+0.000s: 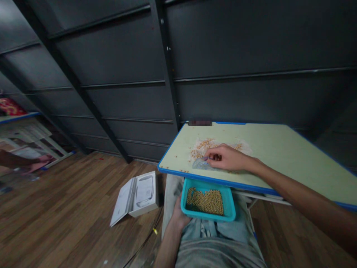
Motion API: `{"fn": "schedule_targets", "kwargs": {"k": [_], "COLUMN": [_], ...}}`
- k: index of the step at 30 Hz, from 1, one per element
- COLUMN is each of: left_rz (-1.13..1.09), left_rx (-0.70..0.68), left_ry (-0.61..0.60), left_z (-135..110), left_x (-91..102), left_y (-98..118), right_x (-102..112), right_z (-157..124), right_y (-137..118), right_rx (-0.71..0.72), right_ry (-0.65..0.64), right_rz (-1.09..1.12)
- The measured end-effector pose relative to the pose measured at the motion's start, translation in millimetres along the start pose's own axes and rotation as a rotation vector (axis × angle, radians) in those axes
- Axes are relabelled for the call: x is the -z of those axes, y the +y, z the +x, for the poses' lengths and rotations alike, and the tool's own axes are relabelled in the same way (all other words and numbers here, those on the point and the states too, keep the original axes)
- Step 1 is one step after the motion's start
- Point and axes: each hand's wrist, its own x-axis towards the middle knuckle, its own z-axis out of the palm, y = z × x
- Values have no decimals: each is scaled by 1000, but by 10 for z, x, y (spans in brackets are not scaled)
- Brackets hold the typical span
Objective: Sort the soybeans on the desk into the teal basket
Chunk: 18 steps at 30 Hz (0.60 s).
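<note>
My right hand rests on the pale green desk, fingers curled and pinched over a scatter of small yellow beans lying on a thin plastic sheet. What the fingertips hold is too small to name. Below the desk's blue front edge, my left hand grips the left side of a teal tray on my lap. The tray holds many of the same yellow beans. A few loose beans lie near the desk edge.
An open white box lies on the wooden floor to the left of my legs. A dark metal wall with a slanted beam stands behind the desk. At far left another person's arm reaches by a second blue-edged table.
</note>
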Motion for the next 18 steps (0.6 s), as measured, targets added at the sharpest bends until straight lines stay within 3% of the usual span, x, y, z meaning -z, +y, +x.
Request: {"fn": "schedule_targets", "kwargs": {"k": [7,18], "left_rz": [15,26], "left_rx": [-31,-27], "left_ry": [30,9], "left_z": [-1,-11], "left_x": [18,15], "left_y": [-10,-1], "right_x": [40,53], "right_z": [0,-2], "right_y": [55,51], "right_rx": [25,28], "right_ry": [69,108], "right_rz": [-260,-355]}}
